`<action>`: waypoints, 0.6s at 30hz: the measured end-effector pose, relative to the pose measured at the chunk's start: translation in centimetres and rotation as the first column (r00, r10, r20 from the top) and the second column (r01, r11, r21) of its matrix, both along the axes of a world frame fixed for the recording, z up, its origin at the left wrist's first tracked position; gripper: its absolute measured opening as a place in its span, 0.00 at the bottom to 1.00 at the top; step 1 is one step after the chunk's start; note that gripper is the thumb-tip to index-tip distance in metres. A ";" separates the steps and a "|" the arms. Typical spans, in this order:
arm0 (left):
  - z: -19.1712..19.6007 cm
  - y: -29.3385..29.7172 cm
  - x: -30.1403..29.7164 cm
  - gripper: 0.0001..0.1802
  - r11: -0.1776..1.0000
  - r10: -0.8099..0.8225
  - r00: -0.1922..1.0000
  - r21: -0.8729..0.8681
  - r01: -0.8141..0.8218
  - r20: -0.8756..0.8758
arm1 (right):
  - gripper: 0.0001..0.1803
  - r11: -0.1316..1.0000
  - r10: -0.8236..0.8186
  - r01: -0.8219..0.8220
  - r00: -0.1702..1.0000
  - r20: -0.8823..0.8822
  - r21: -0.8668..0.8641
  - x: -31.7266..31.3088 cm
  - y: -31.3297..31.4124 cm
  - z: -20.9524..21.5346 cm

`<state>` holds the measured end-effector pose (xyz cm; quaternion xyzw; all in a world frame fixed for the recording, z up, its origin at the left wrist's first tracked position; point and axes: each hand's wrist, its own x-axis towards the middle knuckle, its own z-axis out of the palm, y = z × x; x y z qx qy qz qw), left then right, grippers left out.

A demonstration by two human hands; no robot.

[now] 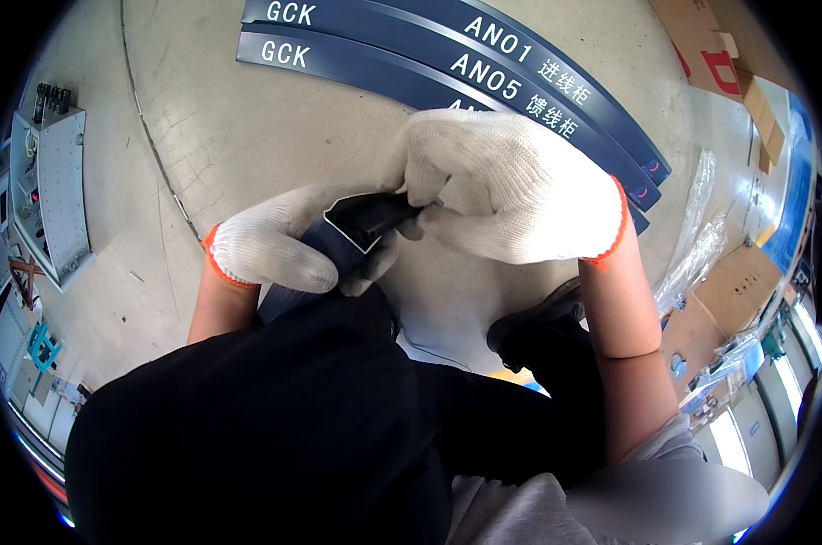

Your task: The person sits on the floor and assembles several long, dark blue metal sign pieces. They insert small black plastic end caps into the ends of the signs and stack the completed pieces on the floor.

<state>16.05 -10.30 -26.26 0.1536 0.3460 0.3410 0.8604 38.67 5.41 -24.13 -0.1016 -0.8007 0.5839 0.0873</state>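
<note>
A dark blue channel-shaped strip [332, 247] with thin pale cut edges sits just above my lap, its hollow black end facing up and to the right. My left hand [270, 241], in a white knit glove with an orange cuff, is wrapped round the strip from the left. My right hand [529, 186], gloved the same way, has its fingers pinched together at the strip's hollow end. A bit of something dark shows at those fingertips, too hidden to name. Long curved-looking dark blue nameplates [365, 80] with white lettering lie on the floor beyond my hands.
My black-trousered leg [275, 418] fills the near side, and a black shoe [538, 327] stands right of centre. Clear plastic wrap [692, 245] and cardboard [738, 282] lie at the right. A grey metal cabinet [61, 191] stands at the left. A dark line [152, 136] crosses the concrete floor.
</note>
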 end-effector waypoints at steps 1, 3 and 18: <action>0.4 0.0 0.1 0.58 0.999 -0.010 1.000 -0.035 0.010 0.002 | 0.09 1.000 0.003 -0.003 1.000 0.000 -0.008 0.1 0.0 0.3; 1.5 0.2 0.3 0.51 0.994 -0.028 1.000 -0.104 0.029 0.007 | 0.10 0.995 0.070 -0.059 0.985 0.155 -0.079 0.1 0.5 1.9; -0.1 -1.0 -0.1 0.59 0.989 0.009 0.988 -0.144 0.013 0.151 | 0.16 0.975 0.056 0.029 0.926 0.373 -0.219 -0.3 -0.1 3.7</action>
